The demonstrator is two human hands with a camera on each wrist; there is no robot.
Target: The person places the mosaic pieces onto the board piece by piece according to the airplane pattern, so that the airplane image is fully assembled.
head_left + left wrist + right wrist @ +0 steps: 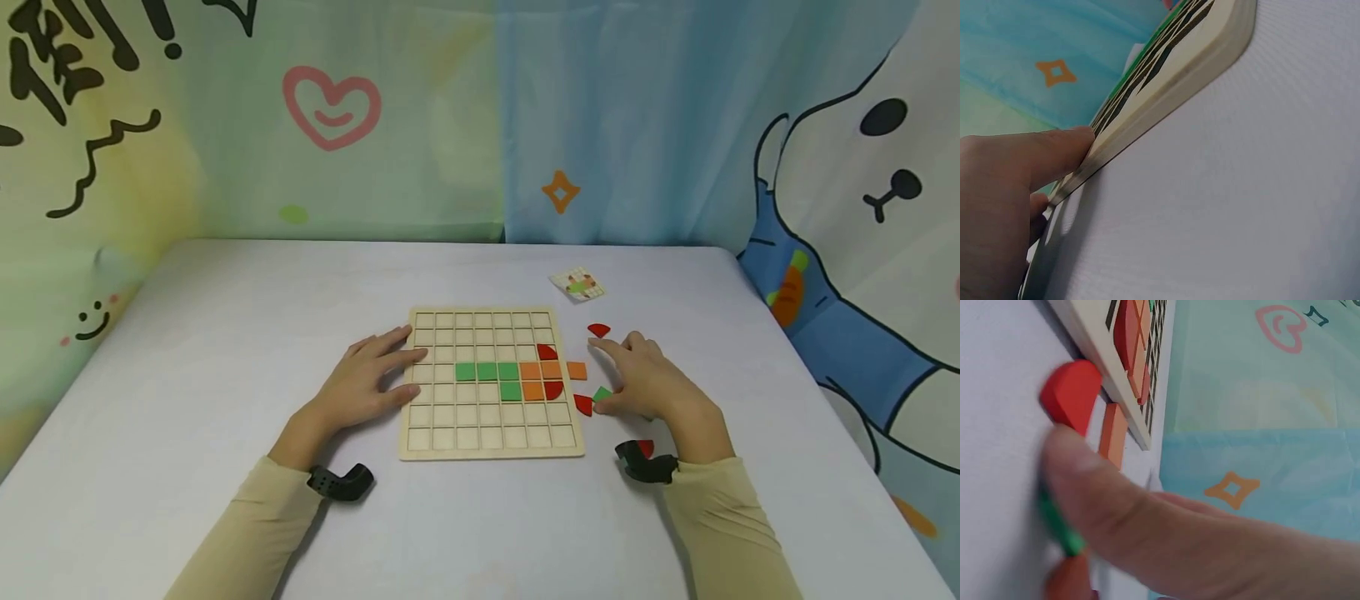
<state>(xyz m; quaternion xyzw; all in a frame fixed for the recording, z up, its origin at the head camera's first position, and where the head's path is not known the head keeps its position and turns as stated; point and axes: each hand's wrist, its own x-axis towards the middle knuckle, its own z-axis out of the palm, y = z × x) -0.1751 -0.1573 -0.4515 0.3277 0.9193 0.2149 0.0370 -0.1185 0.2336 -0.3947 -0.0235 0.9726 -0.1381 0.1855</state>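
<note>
A wooden grid board lies flat on the table. It holds several green squares, three orange squares and two red rounded pieces. My left hand rests with spread fingers against the board's left edge; its thumb touches the rim. Right of the board, my right hand reaches over loose pieces, thumb and index finger apart. The thumb is at a loose green piece, partly covering it. A red rounded piece lies just beyond the thumb tip. Some right fingers are hidden.
A loose orange square lies by the board's right edge. Another red piece is near my index fingertip, and one more shows behind the right wrist device. A small printed card lies farther back. Curtains stand behind the table.
</note>
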